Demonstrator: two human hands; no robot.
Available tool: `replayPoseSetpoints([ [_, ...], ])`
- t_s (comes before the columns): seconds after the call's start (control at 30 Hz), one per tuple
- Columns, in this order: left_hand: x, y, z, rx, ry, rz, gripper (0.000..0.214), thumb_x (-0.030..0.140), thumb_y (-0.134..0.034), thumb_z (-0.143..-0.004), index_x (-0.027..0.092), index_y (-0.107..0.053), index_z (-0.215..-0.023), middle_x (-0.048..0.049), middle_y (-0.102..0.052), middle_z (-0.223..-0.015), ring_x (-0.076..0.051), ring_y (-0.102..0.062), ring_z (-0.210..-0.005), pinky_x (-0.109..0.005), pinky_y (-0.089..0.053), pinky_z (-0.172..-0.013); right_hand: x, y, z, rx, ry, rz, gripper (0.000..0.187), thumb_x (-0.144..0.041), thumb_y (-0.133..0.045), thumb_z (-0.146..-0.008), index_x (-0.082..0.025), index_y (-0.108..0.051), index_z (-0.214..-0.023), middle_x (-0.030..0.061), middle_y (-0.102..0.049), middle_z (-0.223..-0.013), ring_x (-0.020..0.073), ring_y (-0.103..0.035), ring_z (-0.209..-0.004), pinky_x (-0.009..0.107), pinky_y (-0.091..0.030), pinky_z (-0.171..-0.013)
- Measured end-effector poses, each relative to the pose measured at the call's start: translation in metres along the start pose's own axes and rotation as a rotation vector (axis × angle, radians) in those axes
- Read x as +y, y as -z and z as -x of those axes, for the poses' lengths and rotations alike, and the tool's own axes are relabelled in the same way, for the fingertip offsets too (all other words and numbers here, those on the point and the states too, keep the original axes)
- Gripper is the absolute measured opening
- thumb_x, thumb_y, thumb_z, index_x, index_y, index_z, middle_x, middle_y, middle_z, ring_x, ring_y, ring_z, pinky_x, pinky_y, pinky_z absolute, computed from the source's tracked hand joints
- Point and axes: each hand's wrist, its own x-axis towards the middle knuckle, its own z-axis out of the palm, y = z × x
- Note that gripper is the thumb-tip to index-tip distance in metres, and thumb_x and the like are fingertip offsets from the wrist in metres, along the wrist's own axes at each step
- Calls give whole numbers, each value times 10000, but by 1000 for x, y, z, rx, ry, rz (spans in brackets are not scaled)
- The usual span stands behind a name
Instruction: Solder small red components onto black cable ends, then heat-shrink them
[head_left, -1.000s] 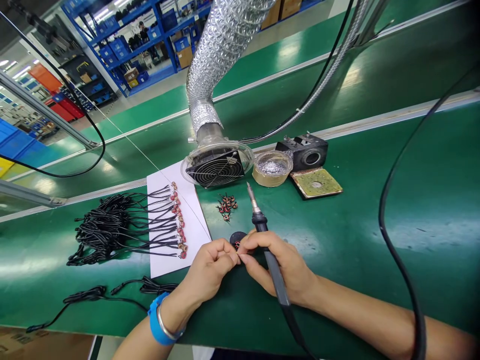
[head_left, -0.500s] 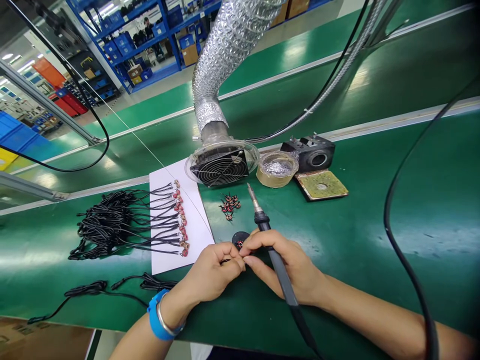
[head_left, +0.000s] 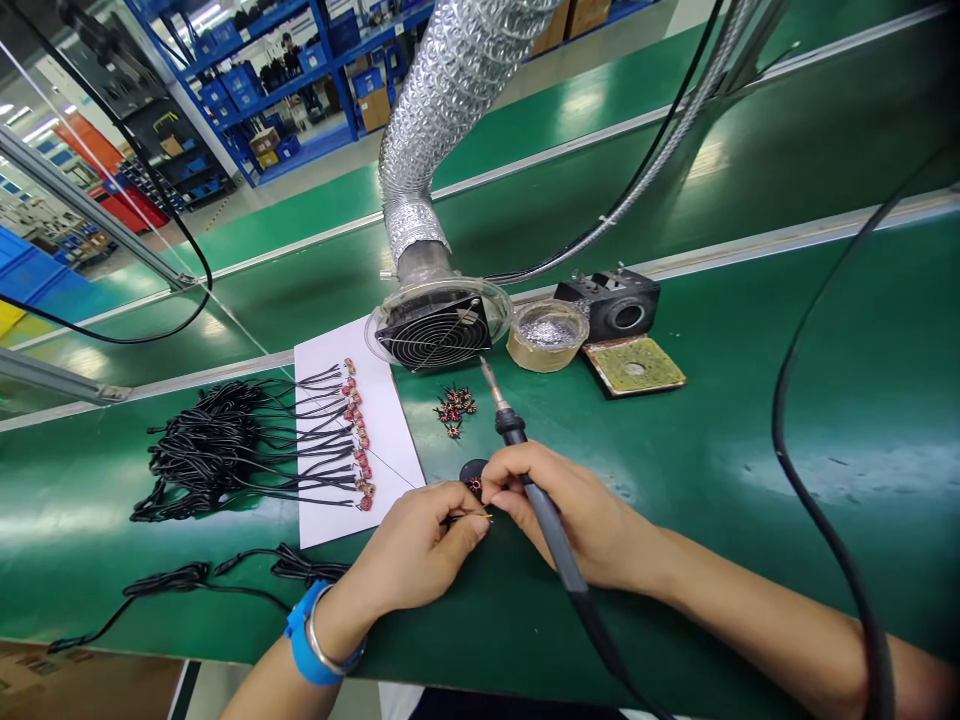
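Note:
My left hand [head_left: 427, 545] is closed in a pinch on a thin black cable, whose pale yellowish wire end [head_left: 485, 517] pokes out past the thumb. My right hand [head_left: 585, 515] is wrapped round a soldering iron [head_left: 553, 530], its tip pointing away from me toward the fan. The right thumb and forefinger come together beside a small black disc [head_left: 471, 469], which bears a small red-and-black wound part [head_left: 475, 485]. Whether those fingertips pinch anything is unclear. Beyond the disc lies a little pile of similar wound parts [head_left: 454, 404].
Left, black cables [head_left: 206, 445] run onto a white sheet [head_left: 397, 440], with reddish parts at their ends. Behind are a fan [head_left: 435, 340] on a foil duct [head_left: 450, 110], a round tub [head_left: 547, 350], an iron stand [head_left: 626, 310] and a yellow sponge [head_left: 637, 368]. A thin line slants toward my left hand.
The right fingertips have drawn back from the left ones, so the wire end now shows between the hands. The thin line hangs differently. My view has shifted slightly.

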Motion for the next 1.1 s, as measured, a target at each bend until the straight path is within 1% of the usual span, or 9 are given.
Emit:
replayPoseSetpoints([
  [0.1,-2,3,-2,-51,15,109,240,369,-487,-940,180,-544,-803,26,-476,-701,-118,-392,-642,-233,-313,-590,5,3,1,-43,70,-9,158,-117,-464,-940,-239,-489,-1036,3,-638,-841,134,-585,-718,257,-495,-687],
  [0.2,-7,3,-4,-68,65,233,272,400,-467,-948,175,-525,-805,38,-449,-671,-105,-375,-603,-229,-303,-569,9,0,2,-19,119,27,188,-116,-479,-935,-251,-506,-1063,1,-656,-834,142,-585,-703,265,-496,-676],
  [0.47,-12,-2,-6,-7,115,333,292,428,-522,-914,173,-532,-772,51,-427,-633,-91,-361,-571,-220,-279,-556,4,-4,4,44,127,81,276,-99,-488,-904,-257,-507,-1129,9,-675,-858,152,-608,-725,269,-518,-659],
  [0.67,-8,-5,-12,27,156,506,239,374,-571,-837,174,-522,-715,40,-455,-639,-97,-359,-591,-227,-283,-587,-1,-17,5,172,90,138,252,-78,-497,-897,-248,-486,-1083,0,-674,-832,140,-577,-635,282,-531,-645],
  [0.8,-12,-6,-14,76,156,434,156,292,-527,-833,172,-537,-732,52,-425,-618,-92,-320,-563,-225,-262,-564,2,-12,3,167,90,146,248,-89,-493,-906,-240,-516,-1100,19,-699,-874,158,-625,-699,303,-548,-664],
  [0.87,-15,-6,-14,110,153,354,151,274,-502,-846,169,-551,-750,54,-425,-619,-95,-316,-565,-227,-258,-558,1,-4,3,201,57,141,269,-98,-481,-918,-239,-535,-1141,36,-716,-930,176,-667,-775,320,-564,-690],
  [0.97,-17,-5,-16,135,171,289,162,279,-486,-858,168,-561,-766,56,-420,-611,-96,-312,-554,-226,-249,-537,-8,10,9,303,-70,86,348,-125,-456,-954,-252,-502,-1276,51,-731,-1016,193,-707,-862,350,-582,-763],
  [1.03,-18,-4,-18,135,194,271,163,287,-491,-855,168,-563,-772,61,-415,-601,-91,-302,-531,-222,-232,-512,-16,16,17,331,-156,48,421,-167,-450,-976,-277,-434,-1382,39,-744,-1001,184,-715,-796,343,-590,-735],
  [1.1,-20,-3,-20,137,218,269,152,289,-498,-847,171,-566,-779,69,-405,-584,-80,-272,-492,-219,-204,-483,-21,20,25,337,-207,35,472,-212,-460,-983,-295,-385,-1442,15,-750,-899,162,-688,-654,313,-579,-634],
])
